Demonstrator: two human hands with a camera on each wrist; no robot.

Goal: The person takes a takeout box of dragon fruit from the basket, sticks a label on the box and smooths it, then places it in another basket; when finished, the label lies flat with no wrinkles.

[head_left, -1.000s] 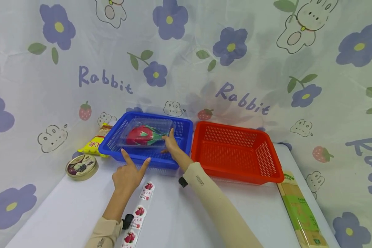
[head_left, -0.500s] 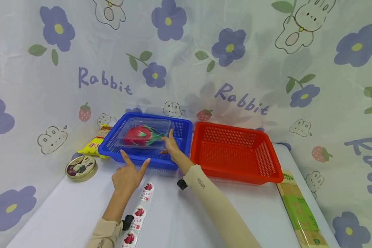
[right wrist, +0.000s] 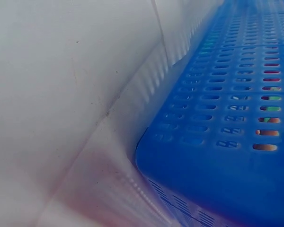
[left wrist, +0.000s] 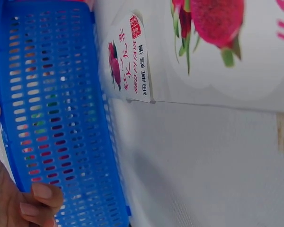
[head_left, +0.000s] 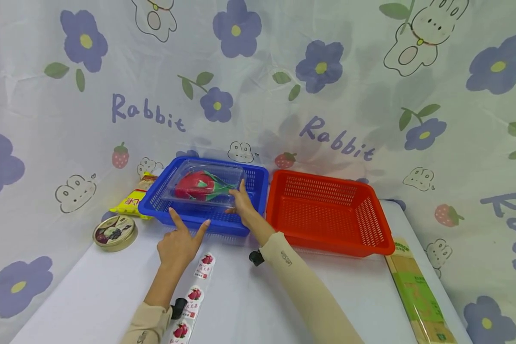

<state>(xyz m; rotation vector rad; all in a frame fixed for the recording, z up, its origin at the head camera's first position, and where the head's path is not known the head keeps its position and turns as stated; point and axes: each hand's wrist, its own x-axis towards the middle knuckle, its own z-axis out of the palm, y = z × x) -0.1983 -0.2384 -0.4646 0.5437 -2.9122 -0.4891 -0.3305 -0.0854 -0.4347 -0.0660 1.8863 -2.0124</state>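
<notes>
A clear plastic box (head_left: 189,165) with a red and green dragon fruit (head_left: 193,185) showing through it is inside the blue basket (head_left: 223,229). My right hand (head_left: 244,205) grips the box at its right end, fingers bent round the corner. The right wrist view shows only the basket's perforated side, and that hand is out of it. In front of the basket is my left hand (head_left: 178,246), thumb and index finger stretched toward the front rim, the other fingers folded. Folded fingertips (left wrist: 42,191) overlap the basket wall in the left wrist view. Nothing is in that hand.
A red basket (head_left: 327,243) stands right of the blue one. A strip of dragon fruit stickers (head_left: 193,294) lies on the white table (head_left: 241,306). At left are a round tin (head_left: 113,232) and a yellow snack bag (head_left: 131,203). A long green and tan package (head_left: 417,291) lies at right.
The plastic box has shifted slightly upward in the head view, together with the right hand. The left hand stays in nearly the same place.
</notes>
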